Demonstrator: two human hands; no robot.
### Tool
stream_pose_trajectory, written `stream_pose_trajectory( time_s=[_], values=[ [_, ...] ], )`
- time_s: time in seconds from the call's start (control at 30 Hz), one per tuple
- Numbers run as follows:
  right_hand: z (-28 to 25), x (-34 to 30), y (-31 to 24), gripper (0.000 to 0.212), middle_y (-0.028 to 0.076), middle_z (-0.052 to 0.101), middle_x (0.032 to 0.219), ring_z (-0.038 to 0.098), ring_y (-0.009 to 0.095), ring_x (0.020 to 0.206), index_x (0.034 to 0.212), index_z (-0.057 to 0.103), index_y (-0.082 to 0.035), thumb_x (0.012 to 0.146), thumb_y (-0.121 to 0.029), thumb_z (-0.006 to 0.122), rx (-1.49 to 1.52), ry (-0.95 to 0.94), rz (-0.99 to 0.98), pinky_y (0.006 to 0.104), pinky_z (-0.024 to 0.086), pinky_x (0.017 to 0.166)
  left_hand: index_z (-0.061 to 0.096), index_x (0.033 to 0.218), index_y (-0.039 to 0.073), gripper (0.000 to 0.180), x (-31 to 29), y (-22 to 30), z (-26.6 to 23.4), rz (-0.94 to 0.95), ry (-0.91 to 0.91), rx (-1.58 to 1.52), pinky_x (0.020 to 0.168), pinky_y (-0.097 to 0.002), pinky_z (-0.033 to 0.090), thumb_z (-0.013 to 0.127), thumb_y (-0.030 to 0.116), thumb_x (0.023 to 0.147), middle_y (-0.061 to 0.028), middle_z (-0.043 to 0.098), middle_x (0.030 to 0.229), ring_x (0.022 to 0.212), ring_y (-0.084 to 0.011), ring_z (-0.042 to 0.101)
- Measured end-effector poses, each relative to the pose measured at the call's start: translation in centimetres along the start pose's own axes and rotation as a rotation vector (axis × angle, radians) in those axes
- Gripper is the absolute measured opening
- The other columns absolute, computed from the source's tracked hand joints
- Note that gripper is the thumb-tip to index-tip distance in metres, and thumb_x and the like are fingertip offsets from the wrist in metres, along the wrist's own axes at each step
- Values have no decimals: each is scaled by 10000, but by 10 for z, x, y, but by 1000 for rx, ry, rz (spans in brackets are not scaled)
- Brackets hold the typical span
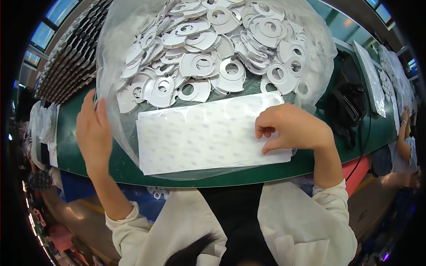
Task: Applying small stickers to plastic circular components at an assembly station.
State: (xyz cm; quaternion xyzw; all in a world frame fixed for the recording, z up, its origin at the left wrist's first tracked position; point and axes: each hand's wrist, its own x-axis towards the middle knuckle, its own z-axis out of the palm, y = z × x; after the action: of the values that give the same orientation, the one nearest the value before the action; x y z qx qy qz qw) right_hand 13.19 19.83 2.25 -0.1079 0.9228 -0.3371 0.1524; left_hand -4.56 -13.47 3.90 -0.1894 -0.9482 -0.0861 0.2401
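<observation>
A stack of white sheets (195, 137) with rows of faint round outlines lies near the table's front edge. Over its right end is my right hand (297, 127), its fingers curled and the thumb apart from them; I see nothing held in the gap. My left hand (94, 133) is raised at the left, beside the edge of a clear plastic bag (108, 57). Its fingers are stretched, with nothing visible in them. Behind the sheets, a heap of flat white plastic parts (199, 64), each with a round hole, fills the opened bag.
The green table (69, 146) carries a stack of dark, ridged trays (75, 53) at the back left. A black bag (348, 99) sits at the right, with a cable hanging down. Beyond it is a white panel (370, 80). Another person's arm (404, 137) shows at the far right.
</observation>
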Motion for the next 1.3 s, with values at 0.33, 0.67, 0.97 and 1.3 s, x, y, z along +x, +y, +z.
stream_pose_trajectory(
  time_s=[0.33,0.67,0.97,1.3],
  values=[
    [15,0,-7,245,85,611,792,586,276,799,779,606,-33,613,-119,764,-189,41,70,364,451,704,470,1270,16,453,2,-76,33,24,98,209,960,-417,376,540,280,909,-183,540,1213,1114,-356,498],
    [11,5,-4,233,90,594,800,563,276,848,759,580,-28,635,-115,757,-125,-33,39,363,440,732,533,1179,3,411,30,99,80,659,-41,-436,984,-401,365,655,118,803,-153,567,1176,1144,-301,491],
    [15,0,-8,283,84,592,838,557,290,857,817,577,-33,637,-145,765,-197,69,48,373,444,753,503,1110,-28,511,35,119,95,624,-147,-471,892,-393,434,742,33,662,-143,522,1031,1020,-324,493],
    [14,1,-8,211,80,587,787,563,280,801,728,591,-37,647,-137,758,-133,25,34,365,444,705,552,1054,16,530,40,129,83,509,-159,-374,841,-375,443,802,100,594,-123,589,940,957,-331,541]
  ],
)
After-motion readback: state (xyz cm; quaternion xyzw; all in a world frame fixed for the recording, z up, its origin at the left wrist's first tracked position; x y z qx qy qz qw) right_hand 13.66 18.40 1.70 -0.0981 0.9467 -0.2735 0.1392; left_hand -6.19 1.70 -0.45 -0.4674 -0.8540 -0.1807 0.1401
